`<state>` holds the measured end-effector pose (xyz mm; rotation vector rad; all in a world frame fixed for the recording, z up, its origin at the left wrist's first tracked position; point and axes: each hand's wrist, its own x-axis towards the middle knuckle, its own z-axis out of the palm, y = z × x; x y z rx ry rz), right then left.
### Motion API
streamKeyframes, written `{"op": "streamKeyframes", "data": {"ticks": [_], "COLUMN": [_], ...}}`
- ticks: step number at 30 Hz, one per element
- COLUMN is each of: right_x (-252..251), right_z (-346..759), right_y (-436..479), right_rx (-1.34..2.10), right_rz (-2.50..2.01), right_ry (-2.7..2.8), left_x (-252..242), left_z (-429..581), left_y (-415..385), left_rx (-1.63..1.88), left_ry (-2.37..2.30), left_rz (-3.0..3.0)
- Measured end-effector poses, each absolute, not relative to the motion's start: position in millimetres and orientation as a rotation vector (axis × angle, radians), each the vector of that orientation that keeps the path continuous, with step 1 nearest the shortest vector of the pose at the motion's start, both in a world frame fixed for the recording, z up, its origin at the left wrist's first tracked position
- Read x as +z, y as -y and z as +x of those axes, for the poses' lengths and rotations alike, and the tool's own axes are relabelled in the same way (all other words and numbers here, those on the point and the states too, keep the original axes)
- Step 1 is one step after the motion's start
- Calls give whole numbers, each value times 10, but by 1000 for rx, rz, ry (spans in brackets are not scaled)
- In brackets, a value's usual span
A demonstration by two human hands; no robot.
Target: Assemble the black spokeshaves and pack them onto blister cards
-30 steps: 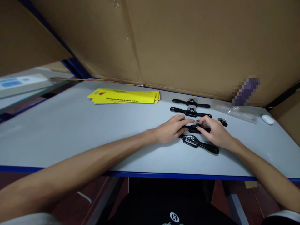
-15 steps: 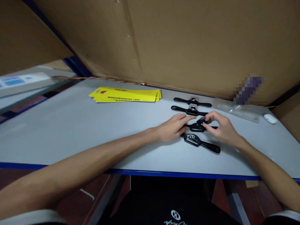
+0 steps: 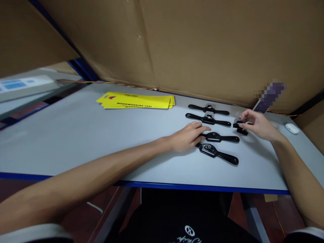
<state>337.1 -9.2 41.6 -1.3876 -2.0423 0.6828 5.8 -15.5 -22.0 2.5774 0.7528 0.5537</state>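
Several black spokeshaves lie in a column on the table. My left hand (image 3: pixel 188 136) is closed on the left handle end of the third spokeshave (image 3: pixel 214 136) from the back. The nearest spokeshave (image 3: pixel 209 149) lies just below it, its left end hidden by that hand. Neither shows a blade in its middle. The second (image 3: pixel 208 118) and the farthest spokeshave (image 3: pixel 209 108) have pale blades standing up. Right of them, my right hand (image 3: pixel 255 125) pinches a small black cap piece (image 3: pixel 238 124). Another black piece (image 3: pixel 242 131) shows beneath; I cannot tell whether they are joined.
Yellow printed cards (image 3: pixel 136 101) lie stacked at the back left. At the back right are a purple object (image 3: pixel 269 98), partly pixelated, and a white rounded case (image 3: pixel 292 128). A cardboard wall (image 3: pixel 202 50) rises behind the table, with a thin cable along its foot.
My right hand has lifted the black cap piece off the third spokeshave and carried it to the right, baring that tool's middle. My left hand stays on the handle.
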Motion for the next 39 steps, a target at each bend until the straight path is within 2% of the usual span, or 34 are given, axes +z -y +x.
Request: {"op": "streamKeyframes", "data": {"ticks": [15, 29, 35, 39], "right_x": [692, 654, 745, 597], "right_z": [3430, 3476, 3361, 3162], "right_y": [241, 358, 457, 434], "right_rx": [952, 433, 174, 127], "right_rz": [-1536, -1638, -1478, -1369], "right_ry": [2547, 2617, 2284, 2115], "left_x": [-202, -186, -195, -188], "left_z": [59, 63, 62, 64], "left_y": [148, 150, 136, 133], "left_rx": [540, 531, 533, 528], "left_ry": [-748, -755, -749, -753], "left_rz": [2617, 2643, 2656, 2647]}}
